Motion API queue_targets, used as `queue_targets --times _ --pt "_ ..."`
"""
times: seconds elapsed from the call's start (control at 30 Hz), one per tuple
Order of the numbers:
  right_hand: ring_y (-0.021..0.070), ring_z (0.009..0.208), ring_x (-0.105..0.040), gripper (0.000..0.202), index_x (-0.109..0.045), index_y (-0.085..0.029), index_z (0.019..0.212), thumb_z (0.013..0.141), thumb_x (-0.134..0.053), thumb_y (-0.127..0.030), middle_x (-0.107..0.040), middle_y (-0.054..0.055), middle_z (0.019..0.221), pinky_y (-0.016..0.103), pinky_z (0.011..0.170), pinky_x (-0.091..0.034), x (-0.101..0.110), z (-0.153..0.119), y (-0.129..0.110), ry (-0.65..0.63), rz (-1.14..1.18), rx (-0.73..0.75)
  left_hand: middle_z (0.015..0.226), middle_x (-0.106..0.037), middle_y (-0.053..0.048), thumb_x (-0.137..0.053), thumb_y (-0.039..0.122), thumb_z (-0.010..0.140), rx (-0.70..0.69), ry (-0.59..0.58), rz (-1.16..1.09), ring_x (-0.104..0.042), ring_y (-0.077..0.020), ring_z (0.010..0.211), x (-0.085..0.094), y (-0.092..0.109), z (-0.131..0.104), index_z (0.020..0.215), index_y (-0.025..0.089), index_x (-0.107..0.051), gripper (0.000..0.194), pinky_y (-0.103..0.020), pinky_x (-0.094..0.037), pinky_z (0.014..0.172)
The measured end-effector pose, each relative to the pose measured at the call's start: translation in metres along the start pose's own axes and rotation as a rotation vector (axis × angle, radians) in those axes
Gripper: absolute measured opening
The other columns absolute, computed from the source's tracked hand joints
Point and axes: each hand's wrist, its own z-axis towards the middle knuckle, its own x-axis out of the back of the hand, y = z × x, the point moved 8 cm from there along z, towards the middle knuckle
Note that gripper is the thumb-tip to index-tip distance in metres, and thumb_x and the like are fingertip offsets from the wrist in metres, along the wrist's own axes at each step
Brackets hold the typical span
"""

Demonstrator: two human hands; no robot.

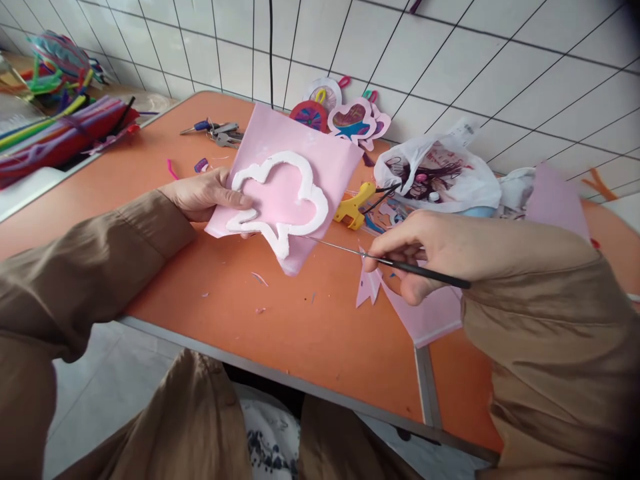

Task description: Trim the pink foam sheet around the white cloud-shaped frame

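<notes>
My left hand (207,195) is closed on the left edge of a pink sheet (253,137), its thumb over a white cloud-shaped frame (320,217) lying on the sheet. The frame looks thick and foam-like, with a pointed tail at the bottom, and pink shows through its middle. Between the fingers of my right hand (415,250) is a thin tool with a black handle (425,270) and a long, needle-like metal shaft. Its tip reaches the lower edge of the sheet beside the tail; whether it touches is unclear.
A yellow glue gun (355,208) lies behind my hands, near a white plastic bag (450,170). Decorated pendants (353,120) rest by the tiled wall. Keys (225,133) and pipe cleaners (60,133) are at left. Pink offcuts (425,317) and scraps lie on the orange table (340,347).
</notes>
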Motion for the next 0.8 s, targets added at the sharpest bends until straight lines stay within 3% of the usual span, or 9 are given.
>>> queue_targets --times 0.17,0.33,0.43,0.57,0.7,0.8 --pt "0.0151 0.058 -0.064 0.054 -0.072 -0.020 0.104 0.069 -0.092 -0.055 -0.068 -0.003 0.068 0.028 0.058 -0.048 -0.003 -0.001 -0.011 0.000 0.028 -0.043 0.077 -0.078 -0.006 -0.104 0.037 0.066 0.017 0.045 -0.037 -0.072 -0.0204 0.064 0.000 -0.003 -0.001 0.094 0.010 -0.073 0.049 -0.035 -0.066 0.066" --pt "0.0131 0.054 -0.054 0.057 -0.072 -0.019 0.096 0.065 -0.091 -0.063 -0.060 -0.004 0.058 0.027 0.050 -0.041 -0.007 0.006 -0.006 0.008 0.005 -0.018 0.076 -0.075 -0.004 -0.103 0.036 0.064 0.013 0.049 -0.044 -0.070 -0.0185 0.062 -0.002 -0.002 0.000 0.094 0.012 -0.069 0.051 -0.033 -0.065 0.062" --pt "0.0133 0.055 -0.055 0.059 -0.072 -0.019 0.093 0.062 -0.091 -0.066 -0.061 -0.004 0.059 0.026 0.050 -0.042 -0.006 0.009 -0.001 0.024 -0.017 -0.001 0.078 -0.076 -0.003 -0.101 0.035 0.066 0.009 0.043 -0.046 -0.072 -0.0190 0.063 -0.001 -0.002 0.000 0.097 0.013 -0.068 0.050 -0.038 -0.067 0.067" --pt "0.0128 0.053 -0.057 0.055 -0.071 -0.018 0.097 0.066 -0.091 -0.059 -0.066 -0.003 0.061 0.025 0.048 -0.045 -0.008 0.010 -0.002 0.008 0.031 0.003 0.077 -0.075 -0.005 -0.101 0.035 0.067 0.028 0.034 -0.013 -0.072 -0.0211 0.065 -0.001 -0.003 0.000 0.094 0.012 -0.071 0.047 -0.048 -0.068 0.077" --pt "0.0084 0.048 -0.054 0.055 -0.070 -0.018 0.102 0.066 -0.092 -0.053 -0.080 0.002 0.083 0.024 0.045 -0.047 -0.011 0.013 -0.006 -0.035 0.102 0.035 0.077 -0.073 -0.005 -0.101 0.037 0.066 0.036 0.042 0.012 -0.071 -0.0218 0.065 -0.001 -0.005 0.000 0.093 0.010 -0.071 0.049 -0.052 -0.067 0.078" --pt "0.0071 0.046 -0.053 0.053 -0.070 -0.018 0.101 0.067 -0.091 -0.054 -0.083 0.004 0.090 0.024 0.044 -0.046 -0.012 0.015 -0.007 -0.044 0.096 0.048 0.076 -0.070 -0.005 -0.096 0.038 0.071 0.035 0.064 0.046 -0.075 -0.0294 0.075 0.001 -0.006 -0.001 0.094 0.011 -0.070 0.045 -0.060 -0.066 0.086"
